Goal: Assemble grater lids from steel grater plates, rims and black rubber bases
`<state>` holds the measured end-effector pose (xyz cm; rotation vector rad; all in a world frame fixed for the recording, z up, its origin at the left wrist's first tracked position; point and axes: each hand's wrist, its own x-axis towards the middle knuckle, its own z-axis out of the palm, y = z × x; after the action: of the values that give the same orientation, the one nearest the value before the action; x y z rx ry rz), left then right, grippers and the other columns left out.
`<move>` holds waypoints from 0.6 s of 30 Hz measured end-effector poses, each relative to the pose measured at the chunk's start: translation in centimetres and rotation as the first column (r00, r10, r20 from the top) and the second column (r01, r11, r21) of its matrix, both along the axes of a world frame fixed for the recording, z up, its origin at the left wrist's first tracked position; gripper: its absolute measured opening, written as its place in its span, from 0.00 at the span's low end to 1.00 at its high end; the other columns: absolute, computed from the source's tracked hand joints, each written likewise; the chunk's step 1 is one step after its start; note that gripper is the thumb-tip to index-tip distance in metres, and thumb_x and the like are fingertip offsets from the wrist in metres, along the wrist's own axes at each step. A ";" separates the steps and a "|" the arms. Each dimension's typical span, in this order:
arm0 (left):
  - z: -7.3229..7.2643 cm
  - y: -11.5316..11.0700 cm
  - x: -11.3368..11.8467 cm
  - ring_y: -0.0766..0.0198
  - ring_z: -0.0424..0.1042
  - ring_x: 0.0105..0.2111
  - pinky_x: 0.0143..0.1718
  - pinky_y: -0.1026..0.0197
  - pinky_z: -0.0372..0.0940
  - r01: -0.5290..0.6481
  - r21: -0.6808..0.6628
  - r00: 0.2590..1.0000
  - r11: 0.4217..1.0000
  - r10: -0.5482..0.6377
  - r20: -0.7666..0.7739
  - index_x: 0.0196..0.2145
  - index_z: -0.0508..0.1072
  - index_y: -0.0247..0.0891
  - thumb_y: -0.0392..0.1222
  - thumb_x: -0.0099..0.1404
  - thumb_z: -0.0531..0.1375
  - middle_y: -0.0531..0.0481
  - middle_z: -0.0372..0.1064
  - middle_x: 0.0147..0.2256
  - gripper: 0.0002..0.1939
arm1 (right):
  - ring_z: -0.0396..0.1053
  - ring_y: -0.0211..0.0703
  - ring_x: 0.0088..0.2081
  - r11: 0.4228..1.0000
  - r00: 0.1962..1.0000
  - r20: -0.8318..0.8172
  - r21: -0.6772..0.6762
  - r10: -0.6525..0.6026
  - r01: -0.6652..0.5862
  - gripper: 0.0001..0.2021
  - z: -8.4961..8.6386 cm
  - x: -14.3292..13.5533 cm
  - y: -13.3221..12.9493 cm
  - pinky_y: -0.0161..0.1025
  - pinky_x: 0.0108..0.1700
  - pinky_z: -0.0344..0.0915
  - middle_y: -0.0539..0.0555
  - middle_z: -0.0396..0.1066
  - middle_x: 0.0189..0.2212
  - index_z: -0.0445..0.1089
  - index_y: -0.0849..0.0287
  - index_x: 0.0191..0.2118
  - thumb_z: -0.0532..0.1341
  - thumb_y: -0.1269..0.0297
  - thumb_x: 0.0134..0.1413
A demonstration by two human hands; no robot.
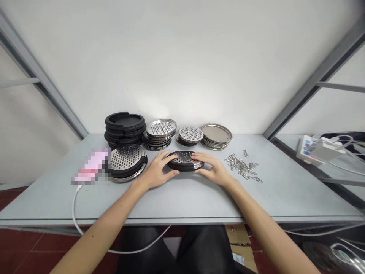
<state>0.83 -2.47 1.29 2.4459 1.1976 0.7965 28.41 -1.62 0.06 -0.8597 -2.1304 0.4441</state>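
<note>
A round grater [184, 156] with a black rim lies at the middle of the table. My left hand [158, 169] grips its left side, thumb at the front and fingers on the top edge. On the opposite side my right hand [212, 167] holds it the same way, near a bare silver stretch of rim. To the left of my left hand is another black-rimmed round grater [128, 159], resting on silver discs. Several metal clips [242, 166] are scattered to the right of my right hand.
Along the wall stand a stack of black rings [125, 127], stacked grater discs [161, 128], smaller perforated discs [191, 135] and shallow metal lids [217, 134]. A blurred pink object [92, 166] with a white cable [74, 205] lies left. A power strip [319, 150] sits beyond the right frame.
</note>
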 end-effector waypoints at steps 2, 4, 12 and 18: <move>0.1 0.0 0.0 0.54 0.61 0.60 0.62 0.49 0.57 0.039 0.031 0.998 0.999 -0.041 0.055 0.58 0.66 0.40 0.52 0.66 0.59 0.41 0.61 0.59 0.25 | 0.68 0.56 0.56 0.999 0.999 -0.034 0.021 -0.037 0.038 0.23 0.1 0.0 -0.1 0.56 0.60 0.62 0.58 0.73 0.51 0.72 0.52 0.54 0.65 0.51 0.53; 0.0 0.1 0.0 0.56 0.63 0.58 0.61 0.51 0.58 0.083 0.070 0.991 0.994 -0.090 0.100 0.58 0.65 0.41 0.48 0.67 0.59 0.43 0.64 0.57 0.23 | 0.70 0.55 0.54 0.997 0.996 -0.064 0.051 -0.056 0.060 0.22 0.1 0.1 -0.2 0.54 0.57 0.65 0.59 0.75 0.49 0.73 0.53 0.52 0.66 0.52 0.53; -0.9 0.5 -0.1 0.57 0.70 0.52 0.56 0.54 0.63 0.063 0.070 0.960 0.996 -0.080 0.270 0.55 0.65 0.39 0.42 0.71 0.53 0.43 0.70 0.52 0.16 | 0.70 0.55 0.52 0.985 0.983 -0.065 -0.010 -0.170 0.170 0.28 0.1 0.4 0.2 0.52 0.56 0.64 0.60 0.72 0.52 0.68 0.56 0.56 0.68 0.56 0.49; -1.0 0.7 -0.3 0.57 0.72 0.48 0.52 0.55 0.66 0.066 0.011 0.944 0.998 -0.066 0.323 0.55 0.65 0.37 0.43 0.72 0.51 0.42 0.71 0.50 0.17 | 0.74 0.48 0.41 0.987 0.992 -0.101 -0.148 -0.072 0.056 0.15 -0.2 0.4 0.5 0.43 0.46 0.69 0.54 0.77 0.41 0.73 0.58 0.48 0.63 0.60 0.55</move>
<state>0.56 -1.73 0.26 2.2278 0.9859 1.1247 28.82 -1.09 -0.17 -0.9622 -1.9863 0.6038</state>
